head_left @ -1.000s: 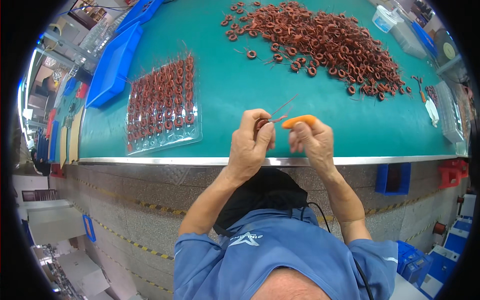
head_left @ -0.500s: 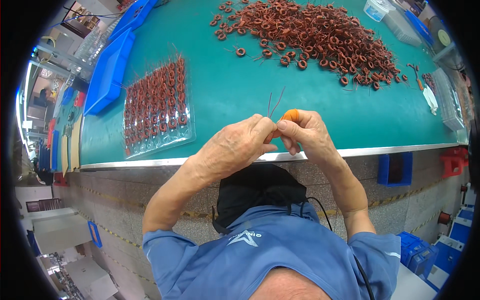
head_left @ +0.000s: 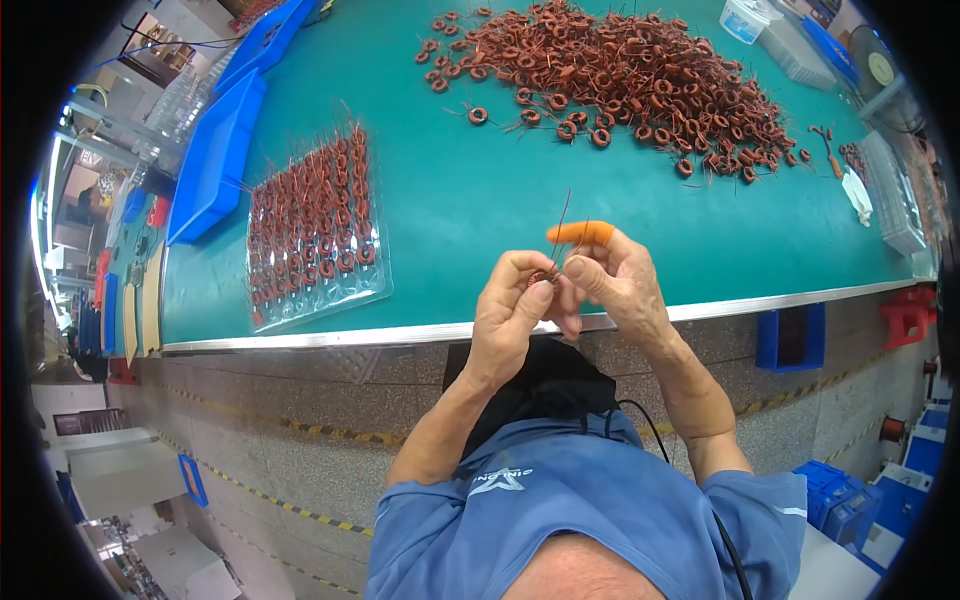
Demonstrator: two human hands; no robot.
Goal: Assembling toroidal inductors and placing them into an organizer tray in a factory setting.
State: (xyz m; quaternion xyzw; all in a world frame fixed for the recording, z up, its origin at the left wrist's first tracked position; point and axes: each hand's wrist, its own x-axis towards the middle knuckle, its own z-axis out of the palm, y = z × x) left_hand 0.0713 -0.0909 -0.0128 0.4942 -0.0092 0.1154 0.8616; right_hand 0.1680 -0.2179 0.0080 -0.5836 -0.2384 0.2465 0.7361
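Note:
Just above the table's front edge, my left hand (head_left: 508,320) pinches a small copper-wound ring coil (head_left: 541,278) between thumb and forefinger. Two thin wire leads (head_left: 564,222) stick up from the coil. Close beside it is my right hand (head_left: 618,285), with an orange finger cot (head_left: 582,234) on its raised forefinger, stretched out to the left. Its thumb is bent near the leads, apart from the forefinger. The lower fingers curl beside the coil, partly hidden. To the left, a clear plastic tray (head_left: 375,285) holds rows of similar coils, leads upward.
A large heap of ring coils (head_left: 640,85) covers the far middle and right of the green table (head_left: 450,200). Blue trays (head_left: 215,165) lie along its left edge. Pliers (head_left: 833,160), a white tissue (head_left: 858,195) and stacked clear trays (head_left: 890,190) lie at right.
My left hand has turned and moved down, uncovering the coil in its pinch. My right forefinger has lifted away and straightened. The leads have shifted slightly right.

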